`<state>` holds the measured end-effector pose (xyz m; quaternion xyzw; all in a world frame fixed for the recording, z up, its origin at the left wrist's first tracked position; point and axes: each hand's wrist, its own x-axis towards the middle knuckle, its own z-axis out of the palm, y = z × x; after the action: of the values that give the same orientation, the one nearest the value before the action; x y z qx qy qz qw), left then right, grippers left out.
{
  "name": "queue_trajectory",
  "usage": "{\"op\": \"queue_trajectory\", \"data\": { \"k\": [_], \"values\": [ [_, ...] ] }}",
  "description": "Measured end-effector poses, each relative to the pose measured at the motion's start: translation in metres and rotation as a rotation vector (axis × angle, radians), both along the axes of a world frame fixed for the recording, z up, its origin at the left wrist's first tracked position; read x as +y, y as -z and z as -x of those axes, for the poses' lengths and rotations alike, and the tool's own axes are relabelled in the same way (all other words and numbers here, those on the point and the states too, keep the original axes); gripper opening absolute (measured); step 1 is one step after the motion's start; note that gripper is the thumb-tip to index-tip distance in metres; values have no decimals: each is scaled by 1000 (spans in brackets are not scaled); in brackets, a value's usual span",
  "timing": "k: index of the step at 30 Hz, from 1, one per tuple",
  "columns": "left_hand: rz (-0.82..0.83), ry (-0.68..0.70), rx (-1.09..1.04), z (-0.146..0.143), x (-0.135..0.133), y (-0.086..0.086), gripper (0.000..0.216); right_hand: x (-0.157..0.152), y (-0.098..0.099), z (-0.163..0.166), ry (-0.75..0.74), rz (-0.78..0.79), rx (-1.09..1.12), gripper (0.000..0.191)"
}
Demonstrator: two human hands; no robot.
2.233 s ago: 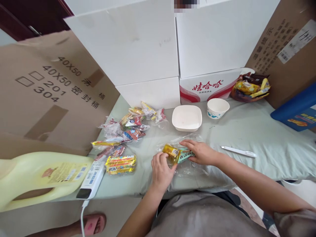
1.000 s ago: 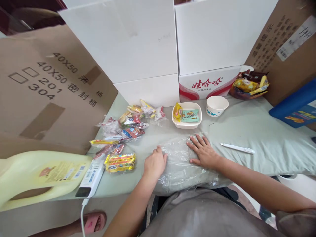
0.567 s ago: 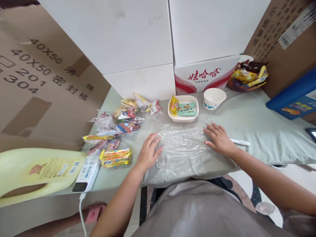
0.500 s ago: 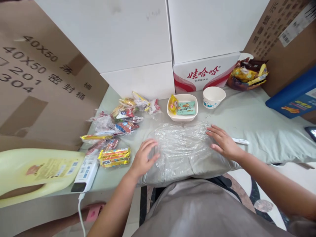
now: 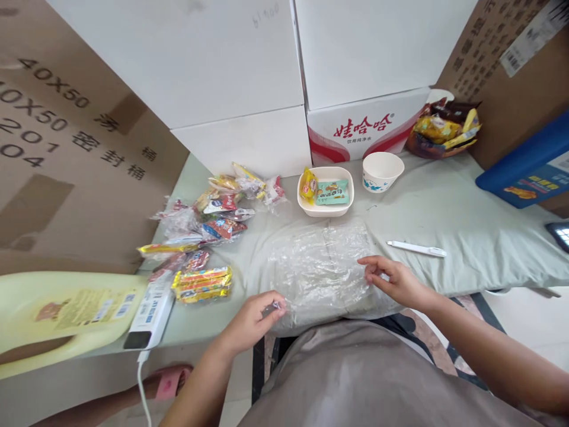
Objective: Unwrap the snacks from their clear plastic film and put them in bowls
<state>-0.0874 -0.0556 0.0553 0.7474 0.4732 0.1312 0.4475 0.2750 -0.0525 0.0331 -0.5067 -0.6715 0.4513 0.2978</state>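
A crinkled clear plastic sheet (image 5: 322, 267) lies flat on the pale green cloth (image 5: 448, 213) near the table's front edge. My left hand (image 5: 251, 320) pinches the sheet's near left corner between thumb and fingers. My right hand (image 5: 393, 279) pinches its right edge with fingers curled. Behind the sheet stands a white square dish (image 5: 325, 204) holding a yellow snack packet (image 5: 307, 185) and a teal snack packet (image 5: 331, 192).
A heap of snack packets (image 5: 208, 225) lies at left, with a yellow bottle (image 5: 66, 314) and a white power bank (image 5: 149, 311). A paper cup (image 5: 382, 171), a white pen (image 5: 415, 249), a bowl of snacks (image 5: 442, 136) and a blue box (image 5: 528, 166) are at right. White cartons (image 5: 267, 65) stand behind.
The two packets went from my hands into the white dish. Both hands then smoothed the plastic sheet flat and have drawn back to pinch its near left corner and right edge.
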Motion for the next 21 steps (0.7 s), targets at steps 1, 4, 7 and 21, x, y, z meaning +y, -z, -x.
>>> {"op": "queue_trajectory", "data": {
  "k": [1, 4, 7, 21],
  "values": [
    [18, -71, 0, 0, 5, 0, 22, 1, 1, 1, 67, 11, 43, 33],
    [-43, -338, 21, -7, 24, 6, 21, 11, 9, 7, 296, 0, 75, 34],
    [-152, -589, 138, -18, 43, 17, 22, 30, 21, 15, 414, -129, -81, 34],
    [-644, -710, 513, -40, 40, 36, 29, 67, 36, 39, 322, -467, -734, 40]
  ]
}}
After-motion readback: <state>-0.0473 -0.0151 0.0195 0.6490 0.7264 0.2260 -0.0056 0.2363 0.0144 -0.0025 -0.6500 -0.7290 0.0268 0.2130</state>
